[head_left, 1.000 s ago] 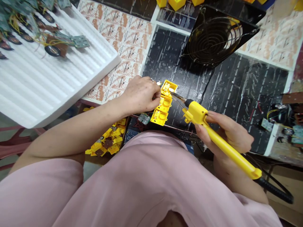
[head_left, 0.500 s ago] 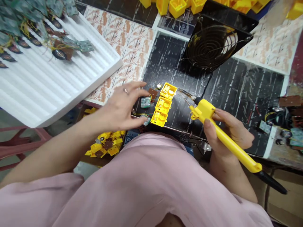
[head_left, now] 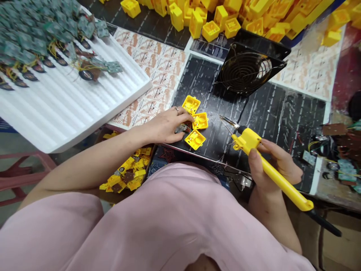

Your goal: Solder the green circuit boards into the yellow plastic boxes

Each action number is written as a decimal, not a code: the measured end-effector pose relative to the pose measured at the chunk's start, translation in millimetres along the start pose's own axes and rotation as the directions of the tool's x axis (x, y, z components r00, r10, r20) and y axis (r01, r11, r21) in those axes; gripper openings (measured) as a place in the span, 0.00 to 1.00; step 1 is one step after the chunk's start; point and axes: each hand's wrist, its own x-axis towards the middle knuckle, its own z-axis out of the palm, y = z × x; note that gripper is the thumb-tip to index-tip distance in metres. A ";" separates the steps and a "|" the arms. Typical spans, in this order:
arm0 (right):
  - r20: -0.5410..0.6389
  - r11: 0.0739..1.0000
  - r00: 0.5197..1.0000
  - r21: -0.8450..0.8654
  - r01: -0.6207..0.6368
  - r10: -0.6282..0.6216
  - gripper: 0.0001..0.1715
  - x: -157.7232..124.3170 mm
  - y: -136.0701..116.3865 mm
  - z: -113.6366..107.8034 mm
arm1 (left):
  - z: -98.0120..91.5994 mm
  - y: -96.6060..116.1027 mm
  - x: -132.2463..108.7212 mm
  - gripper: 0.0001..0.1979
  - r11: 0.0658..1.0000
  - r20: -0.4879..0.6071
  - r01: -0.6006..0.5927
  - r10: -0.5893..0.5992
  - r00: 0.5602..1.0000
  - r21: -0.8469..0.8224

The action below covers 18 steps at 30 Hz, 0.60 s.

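My right hand is wrapped round a yellow soldering iron, its metal tip pointing up and left above the black bench surface. My left hand lies palm down with its fingers curled over a small green circuit board, which is partly hidden. Its fingertips touch the left edge of the middle yellow housing. One open yellow housing sits just above that and another yellow housing just below. All three lie open side up, with small parts inside.
A black fan stands behind the housings. At left, a white foam tray bears many wired circuit boards. Yellow housings are piled at the back. More boards lie at right. A box of yellow parts sits below the bench edge.
My left hand has moved right and closed in on the boards beside the housings. The housings have shifted from a straight row into a staggered one. The soldering iron stays in my right hand.
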 end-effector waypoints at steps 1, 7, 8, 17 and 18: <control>-0.008 1.000 1.000 0.006 -0.002 0.002 0.23 -0.8 0.2 0.0 | -3.7 -1.7 -8.2 0.21 0.999 -0.010 0.020 -0.021 1.000 -0.048; -0.024 1.000 0.999 0.006 0.028 -0.028 0.23 7.0 -1.8 4.0 | -38.3 -25.0 -132.4 0.16 0.937 0.184 0.242 -0.199 0.962 -0.250; -0.031 1.000 0.999 0.007 0.027 -0.026 0.21 8.8 -1.5 4.8 | -34.9 -31.4 -160.7 0.17 0.926 0.137 0.302 -0.277 0.951 -0.225; -0.234 0.951 0.928 0.179 -0.253 0.291 0.26 4.8 15.5 10.3 | 54.6 -56.2 -248.4 0.26 0.886 -0.052 0.458 -0.456 0.889 0.067; -0.259 0.938 0.909 0.208 -0.276 0.325 0.29 3.8 19.1 8.9 | 48.3 -49.4 -234.7 0.25 0.899 -0.060 0.436 -0.433 0.899 0.041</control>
